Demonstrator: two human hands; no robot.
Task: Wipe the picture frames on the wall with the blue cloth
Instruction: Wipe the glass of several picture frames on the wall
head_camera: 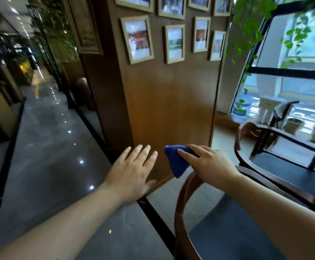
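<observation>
Several light wooden picture frames hang in two rows high on a brown wooden wall panel. My right hand holds a folded blue cloth low in front of the panel, well below the frames. The cloth hangs down from my fingers above the curved back of a chair. My left hand is flat and open beside it, fingers spread, holding nothing, near the panel's lower left corner.
A dark wooden armchair with a rounded back stands right below my right hand. A second armchair sits further right by a large window. Green vines hang at the panel's right edge. A glossy tiled corridor runs off to the left.
</observation>
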